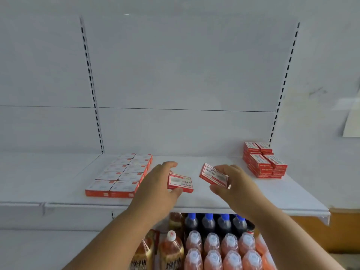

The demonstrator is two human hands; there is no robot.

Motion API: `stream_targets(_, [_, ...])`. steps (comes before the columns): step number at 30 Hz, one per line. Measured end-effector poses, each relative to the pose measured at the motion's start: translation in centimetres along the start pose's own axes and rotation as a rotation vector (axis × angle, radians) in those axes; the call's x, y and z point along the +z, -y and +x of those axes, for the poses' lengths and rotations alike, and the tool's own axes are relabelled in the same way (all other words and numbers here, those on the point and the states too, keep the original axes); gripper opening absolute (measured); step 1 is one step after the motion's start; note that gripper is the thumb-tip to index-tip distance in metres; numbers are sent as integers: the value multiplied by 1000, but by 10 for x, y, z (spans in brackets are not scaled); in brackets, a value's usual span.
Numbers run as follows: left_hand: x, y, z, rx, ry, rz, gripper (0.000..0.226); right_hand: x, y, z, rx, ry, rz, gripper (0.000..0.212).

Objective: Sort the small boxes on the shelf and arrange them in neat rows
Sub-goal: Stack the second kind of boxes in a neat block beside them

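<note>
On the white shelf [253,195], my left hand [155,184] grips a small red-and-white box [180,182] that lies flat on the board, thumb at its near edge. My right hand [233,182] holds a second small box [213,176], tilted and lifted off the shelf. To the left lie two neat rows of flat boxes [120,175] running from front to back. At the back right stands a stack of the same red boxes [263,160], several layers high.
Slotted uprights [91,84] flank the white back panel. Below the shelf's front edge stand bottles: dark ones with blue caps [216,223], orange ones with clear caps [222,252] and tea bottles [171,250]. A paper sheet [352,121] hangs at the far right.
</note>
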State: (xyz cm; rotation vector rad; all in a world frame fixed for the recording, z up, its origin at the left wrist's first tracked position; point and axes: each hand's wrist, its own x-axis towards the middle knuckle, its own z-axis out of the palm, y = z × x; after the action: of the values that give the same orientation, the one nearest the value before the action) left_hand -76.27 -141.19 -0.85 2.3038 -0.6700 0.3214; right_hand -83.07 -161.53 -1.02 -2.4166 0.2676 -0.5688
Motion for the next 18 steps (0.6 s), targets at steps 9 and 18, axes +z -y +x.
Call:
stream_targets(9, [18,-13,5,122,170,577,67,0,-12,-6,66,-15,-256,25])
stream_targets(18, [21,-9,25,188,483,273,58,-6,-47,3,-27,49,-327,19])
